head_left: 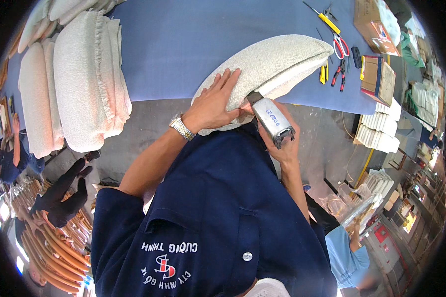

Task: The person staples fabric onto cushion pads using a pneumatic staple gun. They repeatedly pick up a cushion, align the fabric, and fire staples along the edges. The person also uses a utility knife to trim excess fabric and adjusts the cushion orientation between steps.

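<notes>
A curved cushion [267, 59] in light, nubby fabric lies at the table's near edge, close to my body. Along its near right side the fabric edge is folded back and a white inner layer shows. Flat across the cushion's left part rests my left hand [214, 101], fingers stretched out and thumb toward the folded edge. My right hand [286, 133] is wrapped round a silver staple gun [271, 117]. The gun's dark nose points at the cushion's underside edge, beside my left thumb; whether it touches the fabric I cannot tell.
Stacked light cushions [84, 79] stand at the left. Scissors [340, 47], a yellow-handled screwdriver [328, 22], red-and-black pliers [339, 75] and a yellow cutter [324, 73] lie on the blue table [173, 44] at the right, near a small cardboard box [379, 80]. Other people work behind on both sides.
</notes>
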Tool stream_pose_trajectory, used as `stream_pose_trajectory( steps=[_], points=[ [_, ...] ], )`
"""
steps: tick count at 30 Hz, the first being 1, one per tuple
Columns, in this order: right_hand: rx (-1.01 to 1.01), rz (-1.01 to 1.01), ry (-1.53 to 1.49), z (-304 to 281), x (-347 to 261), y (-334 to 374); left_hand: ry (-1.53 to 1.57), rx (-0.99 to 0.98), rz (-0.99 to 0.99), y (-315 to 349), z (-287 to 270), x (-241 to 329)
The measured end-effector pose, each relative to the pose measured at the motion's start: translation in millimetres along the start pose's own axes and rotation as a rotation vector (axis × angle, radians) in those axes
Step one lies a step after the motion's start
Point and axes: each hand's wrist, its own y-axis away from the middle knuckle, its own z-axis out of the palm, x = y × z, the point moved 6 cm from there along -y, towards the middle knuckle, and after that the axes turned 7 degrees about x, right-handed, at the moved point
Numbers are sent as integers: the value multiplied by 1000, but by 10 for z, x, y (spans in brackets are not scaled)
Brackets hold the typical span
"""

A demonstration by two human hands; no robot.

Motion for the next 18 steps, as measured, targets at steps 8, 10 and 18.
stream_pose_trajectory(
  steps=[8,10,18],
  points=[
    [-53,12,33,53,-42,90,14,45,22,63,41,-64],
    [-86,-28,104,76,-68,66,7,85,12,83,145,-45],
    [-60,165,115,46,305,278,-70,84,5,129,197,18]
  ],
)
